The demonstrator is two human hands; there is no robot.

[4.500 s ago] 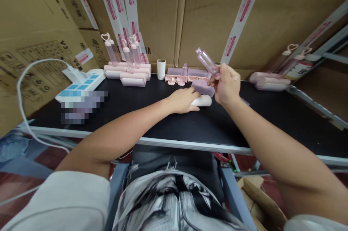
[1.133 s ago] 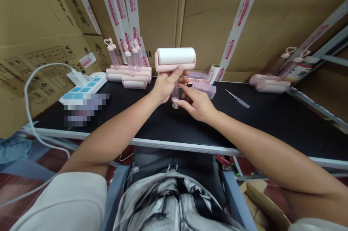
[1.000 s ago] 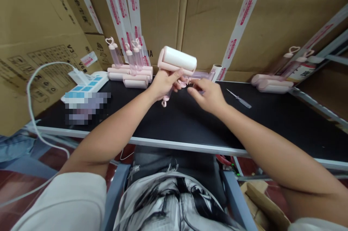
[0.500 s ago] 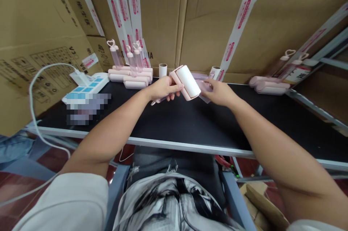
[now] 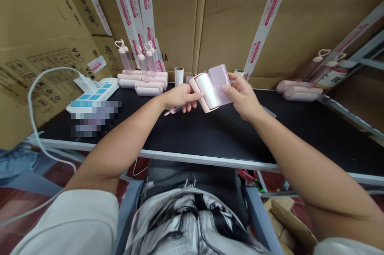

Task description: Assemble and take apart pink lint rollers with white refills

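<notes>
My left hand (image 5: 181, 98) is closed around a pink lint roller (image 5: 196, 83), which tilts above the black table. A white sticky roll (image 5: 207, 91) sits in its frame, facing up. The handle sticks out below my left fingers, mostly hidden by them. Between thumb and fingers, my right hand (image 5: 242, 95) pinches a translucent purple cover (image 5: 218, 81). The cover stands right beside the roll's right side and overlaps its edge; whether they touch, I cannot tell.
Several pink lint rollers (image 5: 145, 79) stand at the back left, others (image 5: 303, 90) at the back right. White rolls (image 5: 179, 75) stand along the cardboard. A power strip (image 5: 93, 94) with a white cable lies left. Another clear piece (image 5: 268, 111) lies beyond my right wrist.
My right hand has brought the purple cover up from the table to the roller's right side. The left hand still holds the roller in nearly the same place.
</notes>
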